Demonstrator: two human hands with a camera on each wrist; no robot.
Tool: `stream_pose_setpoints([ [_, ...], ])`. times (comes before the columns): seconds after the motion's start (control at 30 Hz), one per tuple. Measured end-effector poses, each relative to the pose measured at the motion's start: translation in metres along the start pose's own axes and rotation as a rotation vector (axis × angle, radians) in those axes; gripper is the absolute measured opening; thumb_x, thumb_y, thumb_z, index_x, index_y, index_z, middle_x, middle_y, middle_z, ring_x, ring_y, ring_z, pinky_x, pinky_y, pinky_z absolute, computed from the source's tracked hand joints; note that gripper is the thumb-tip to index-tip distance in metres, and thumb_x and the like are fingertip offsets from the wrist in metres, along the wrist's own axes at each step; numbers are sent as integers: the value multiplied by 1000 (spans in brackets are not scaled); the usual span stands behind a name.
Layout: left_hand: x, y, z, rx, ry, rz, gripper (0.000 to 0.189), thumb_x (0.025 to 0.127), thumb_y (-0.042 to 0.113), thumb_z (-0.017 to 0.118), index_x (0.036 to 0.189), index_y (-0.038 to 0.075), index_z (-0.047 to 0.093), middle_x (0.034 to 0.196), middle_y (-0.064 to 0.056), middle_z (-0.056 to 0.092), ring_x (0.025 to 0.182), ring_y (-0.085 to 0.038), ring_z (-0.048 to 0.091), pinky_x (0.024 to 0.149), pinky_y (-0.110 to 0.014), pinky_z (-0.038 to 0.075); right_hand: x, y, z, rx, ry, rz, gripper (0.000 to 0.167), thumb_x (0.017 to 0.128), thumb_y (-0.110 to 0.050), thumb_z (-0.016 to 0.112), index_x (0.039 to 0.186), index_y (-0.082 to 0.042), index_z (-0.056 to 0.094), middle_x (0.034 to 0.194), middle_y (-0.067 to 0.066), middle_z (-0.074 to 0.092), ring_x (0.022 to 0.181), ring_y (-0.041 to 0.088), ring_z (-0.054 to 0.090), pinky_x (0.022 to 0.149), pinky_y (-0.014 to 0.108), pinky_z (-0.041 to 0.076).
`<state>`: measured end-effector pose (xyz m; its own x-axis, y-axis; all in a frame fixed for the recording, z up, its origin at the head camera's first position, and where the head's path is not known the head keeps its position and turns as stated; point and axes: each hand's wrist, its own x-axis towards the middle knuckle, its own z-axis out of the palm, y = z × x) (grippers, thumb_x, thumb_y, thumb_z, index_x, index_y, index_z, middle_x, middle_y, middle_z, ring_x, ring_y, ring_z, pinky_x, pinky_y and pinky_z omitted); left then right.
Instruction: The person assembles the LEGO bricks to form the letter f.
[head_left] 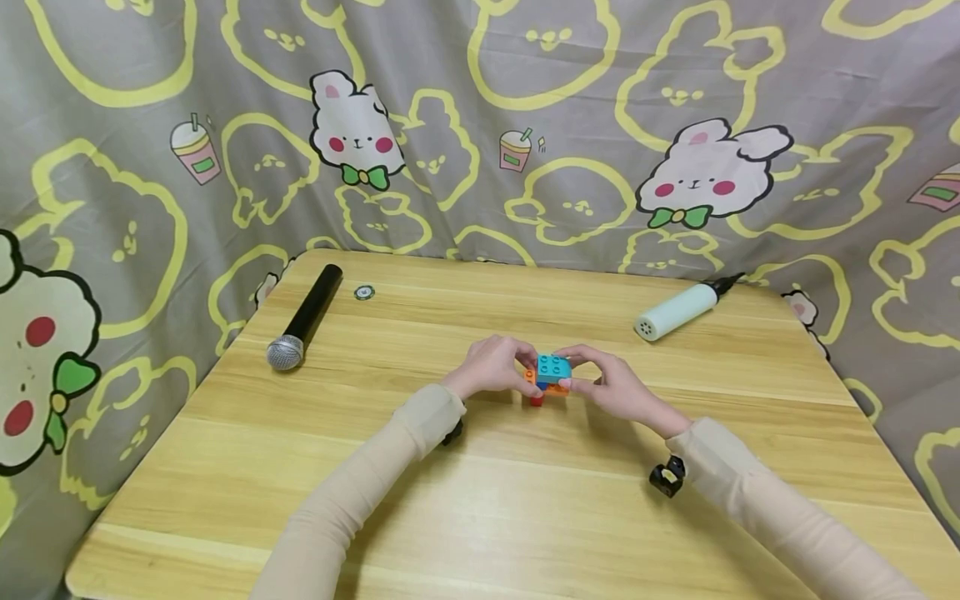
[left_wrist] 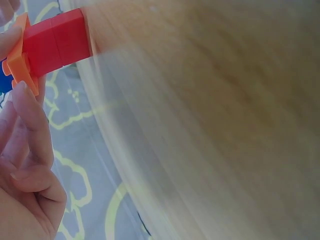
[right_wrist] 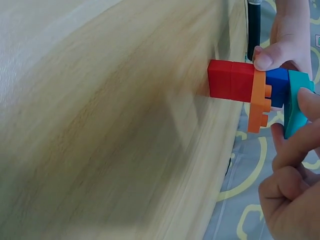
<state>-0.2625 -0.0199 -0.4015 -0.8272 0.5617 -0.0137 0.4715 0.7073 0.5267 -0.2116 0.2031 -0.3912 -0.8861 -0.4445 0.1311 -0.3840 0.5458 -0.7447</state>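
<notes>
A small stack of toy building bricks stands between the two hands: red bricks (right_wrist: 230, 80) at the bottom, a flat orange brick (right_wrist: 257, 102) above them, a blue brick (right_wrist: 276, 86) and a curved teal brick (head_left: 552, 367) on top. My left hand (head_left: 495, 365) holds the stack from the left, its thumb at the orange brick. From the right, my right hand (head_left: 617, 385) pinches the teal brick between thumb and fingers. The lowest red brick (left_wrist: 71, 35) is right at the tabletop. Part of the teal brick is hidden behind the right fingers in the right wrist view.
The wooden table (head_left: 480, 517) backs onto a patterned curtain (head_left: 465, 125). A microphone (head_left: 311, 312) lies at the back left, beside a round chip (head_left: 364, 292). At the back right lies a pale green cylindrical pump (head_left: 678, 312) with a black nozzle.
</notes>
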Motion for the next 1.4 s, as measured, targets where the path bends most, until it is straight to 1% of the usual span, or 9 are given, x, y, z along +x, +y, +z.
stream_pose_setpoints([
  [0.1, 0, 0, 0, 2, 1, 5, 36, 69, 48, 82, 96, 26, 70, 101, 10, 72, 92, -9, 62, 72, -30, 40, 0, 1, 0, -26, 5, -7, 38, 90, -17, 67, 126, -9, 58, 113, 18, 64, 101, 36, 59, 57, 24, 46],
  [0.43, 1, 0, -2, 4, -1, 4, 38, 68, 49, 82, 97, 27, 70, 103, 11, 72, 97, -10, 62, 78, -34, 41, 2, -2, -1, -117, 28, -61, 36, 88, -16, 69, 122, -9, 62, 107, 13, 67, 81, 22, 58, 51, 24, 43],
  [0.67, 0, -1, -2, 10, 1, 2, 37, 68, 49, 82, 96, 27, 69, 102, 11, 72, 96, -9, 62, 77, -33, 42, 2, -4, 0, -111, 31, -42, 38, 86, -17, 71, 122, -10, 62, 108, 13, 68, 81, 19, 57, 51, 23, 41],
  [0.73, -1, -1, -2, 8, 0, 1, 37, 69, 48, 82, 96, 27, 69, 102, 11, 72, 96, -9, 63, 77, -33, 42, 1, -4, 1, -109, 33, -27, 43, 85, -18, 73, 125, -10, 61, 110, 14, 68, 69, 19, 54, 49, 24, 40],
  [0.87, -1, -2, -1, 12, -5, -3, 36, 69, 48, 82, 96, 27, 69, 103, 10, 72, 97, -9, 63, 77, -33, 43, 0, -2, 2, -121, 43, -2, 58, 80, -20, 78, 132, -9, 55, 114, 16, 67, 85, 30, 62, 71, 41, 49],
  [0.97, 0, -2, 0, 12, -5, -2, 37, 69, 48, 82, 97, 27, 69, 103, 10, 72, 97, -9, 62, 78, -33, 43, 1, 1, 3, -148, 42, 20, 63, 77, -20, 80, 133, -8, 54, 115, 16, 67, 112, 38, 58, 91, 57, 42],
  [1.0, 0, -2, 0, 13, -4, -1, 37, 69, 48, 82, 97, 27, 70, 103, 10, 72, 96, -9, 62, 78, -33, 43, 1, 2, 3, -156, 38, 32, 62, 76, -20, 81, 132, -7, 54, 115, 15, 67, 114, 38, 57, 94, 59, 40],
  [1.23, 0, -1, 0, 7, -3, 4, 40, 68, 48, 82, 99, 27, 70, 103, 11, 72, 96, -9, 62, 77, -33, 42, -1, 8, 10, -167, 48, 115, 39, 79, -23, 78, 111, -5, 64, 110, 14, 69, 108, 37, 60, 93, 57, 42],
  [1.4, -1, 1, -1, 7, -7, 1, 40, 69, 49, 82, 100, 26, 70, 104, 11, 72, 98, -10, 62, 78, -34, 41, -1, 7, 12, -160, 58, 127, 34, 80, -22, 77, 107, -5, 65, 108, 14, 69, 107, 37, 61, 93, 56, 42],
])
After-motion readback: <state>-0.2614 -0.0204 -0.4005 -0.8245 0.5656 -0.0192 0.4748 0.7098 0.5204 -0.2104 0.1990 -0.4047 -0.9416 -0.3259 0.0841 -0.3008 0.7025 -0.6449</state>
